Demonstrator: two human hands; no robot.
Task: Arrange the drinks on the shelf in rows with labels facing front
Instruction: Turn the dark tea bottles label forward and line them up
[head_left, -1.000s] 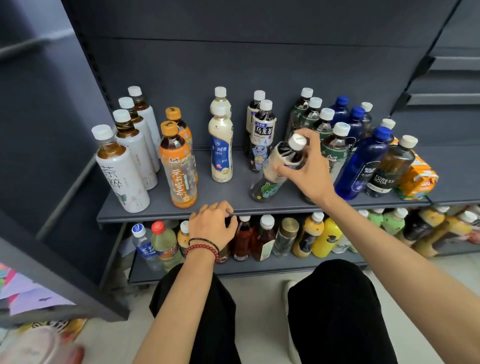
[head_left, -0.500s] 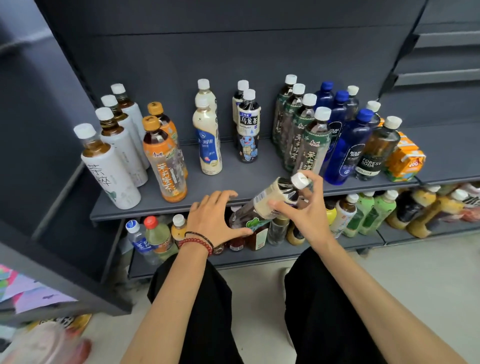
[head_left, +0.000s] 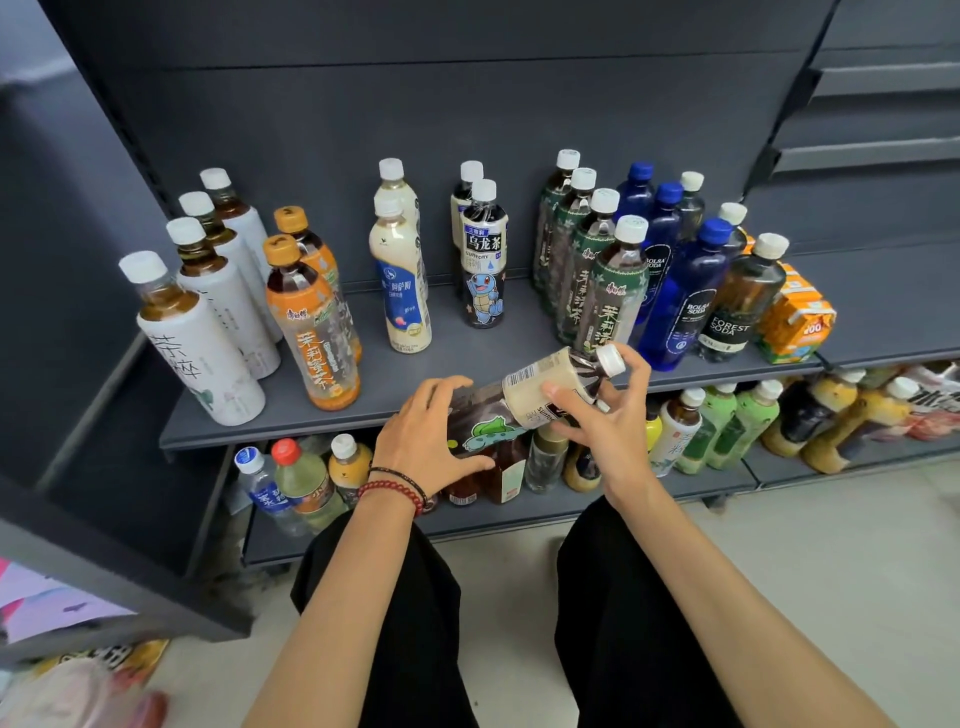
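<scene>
Item: oolong tea bottle (head_left: 524, 400), white cap, green cartoon creature on the label.
Attitude: tilted nearly onto its side, cap end high, barcode uppermost.
Position: held in the air before the front edge of the shelf (head_left: 415, 374), not resting on it.
Right hand (head_left: 608, 431): grasps the neck end, thumb on the pale label, fingers about the cap.
Left hand (head_left: 426, 441): cups the base, fingers over, thumb under.
Beyond the grip: matching blue-creature bottle (head_left: 483, 270), upright, bare board between.
Beside the cap end: green-label tea row (head_left: 608, 291), its front bottle very near.
Beneath the grip: lower-shelf bottles (head_left: 545, 457).
Risk one: swinging the cap upright may clip the front green tea and topple its row.
Risk two: set down untwisted, the barcode would probably face front, not the label.
</scene>
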